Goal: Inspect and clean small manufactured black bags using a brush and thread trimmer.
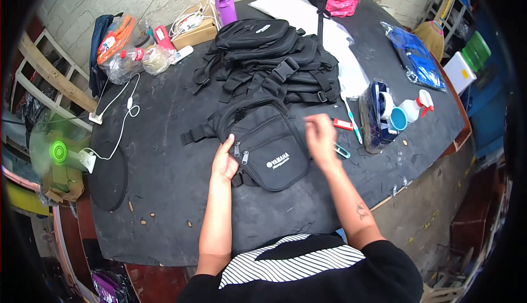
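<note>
A black waist bag (277,163) with zipped pockets and white lettering lies in front of me on the dark table. My left hand (224,160) grips its left edge, thumb on top beside the metal zipper pulls (241,153). Just off the bag's right side is my right hand (321,137), its fingers curled together; anything held in them is too small or hidden to make out. Teal thread snips (342,151) lie beside that hand, partly covered by it. Beyond the bag rises a pile of similar black bags (274,56) with straps and buckles.
On the right are a toothbrush (352,119), a red-and-white box (343,124), a clear case of supplies (376,116), a spray bottle (420,105) and blue packaged cloth (414,56). A purple bottle (225,6) stands at the back; a green fan (59,152) runs at left.
</note>
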Demonstrator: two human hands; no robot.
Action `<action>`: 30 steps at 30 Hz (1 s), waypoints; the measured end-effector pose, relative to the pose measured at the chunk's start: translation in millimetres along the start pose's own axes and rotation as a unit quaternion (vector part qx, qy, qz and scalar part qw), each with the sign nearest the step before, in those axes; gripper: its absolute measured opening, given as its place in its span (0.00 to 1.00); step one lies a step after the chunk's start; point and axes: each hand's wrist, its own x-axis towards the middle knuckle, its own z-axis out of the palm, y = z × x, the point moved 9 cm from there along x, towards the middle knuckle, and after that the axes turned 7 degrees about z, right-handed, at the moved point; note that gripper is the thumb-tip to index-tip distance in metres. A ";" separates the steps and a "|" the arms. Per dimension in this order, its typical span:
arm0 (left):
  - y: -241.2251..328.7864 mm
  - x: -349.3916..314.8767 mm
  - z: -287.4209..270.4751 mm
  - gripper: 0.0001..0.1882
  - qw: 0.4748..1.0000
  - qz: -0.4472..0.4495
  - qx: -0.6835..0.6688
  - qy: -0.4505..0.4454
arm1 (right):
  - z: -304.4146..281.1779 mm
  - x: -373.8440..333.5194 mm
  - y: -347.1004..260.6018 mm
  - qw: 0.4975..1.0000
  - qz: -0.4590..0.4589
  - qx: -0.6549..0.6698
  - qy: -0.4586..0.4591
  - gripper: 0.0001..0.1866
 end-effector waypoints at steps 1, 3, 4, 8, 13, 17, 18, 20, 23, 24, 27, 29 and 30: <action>5.2 -3.6 3.8 0.24 0.999 0.032 -0.003 0.005 | -11.1 3.8 19.3 0.993 0.052 -0.093 -0.052 0.08; 23.4 -14.1 -7.5 0.22 0.978 0.173 0.060 0.102 | -31.8 -4.3 43.5 0.944 0.088 -0.277 -0.158 0.09; 43.8 -32.8 -14.6 0.20 0.923 0.306 0.122 0.200 | -37.1 -17.1 50.7 0.904 0.073 -0.366 -0.210 0.11; 74.8 -92.0 103.4 0.22 0.673 0.535 0.496 0.121 | -43.1 -29.1 85.6 0.909 0.169 -0.252 -0.285 0.13; -20.7 -62.1 172.8 0.48 0.429 0.297 0.824 -0.220 | -29.4 25.6 -6.6 0.970 -0.003 -0.168 -0.174 0.10; -38.4 -42.9 148.6 0.58 0.412 0.214 0.858 -0.221 | -2.5 30.5 -43.0 0.961 -0.070 -0.183 -0.194 0.11; -39.3 -41.9 147.7 0.59 0.412 0.201 0.860 -0.223 | 1.1 30.8 -43.3 0.961 -0.070 -0.184 -0.194 0.11; -39.9 -41.3 145.2 0.59 0.411 0.208 0.860 -0.221 | 11.5 26.1 -45.8 0.945 -0.115 -0.242 -0.189 0.09; -40.3 -42.1 144.5 0.59 0.412 0.215 0.858 -0.219 | 17.8 22.2 -46.5 0.932 -0.136 -0.278 -0.189 0.09; -40.5 -42.3 143.9 0.59 0.414 0.214 0.857 -0.219 | 19.5 20.8 -47.5 0.928 -0.145 -0.287 -0.189 0.08; -42.4 -40.6 141.3 0.59 0.416 0.217 0.855 -0.220 | 21.3 18.2 -48.7 0.918 -0.155 -0.306 -0.198 0.07; -44.1 -38.5 139.5 0.59 0.414 0.222 0.855 -0.220 | 20.2 14.1 -46.2 0.913 -0.152 -0.309 -0.220 0.08; -45.0 -37.3 139.6 0.59 0.411 0.228 0.855 -0.219 | 19.5 10.9 -44.0 0.907 -0.150 -0.310 -0.241 0.10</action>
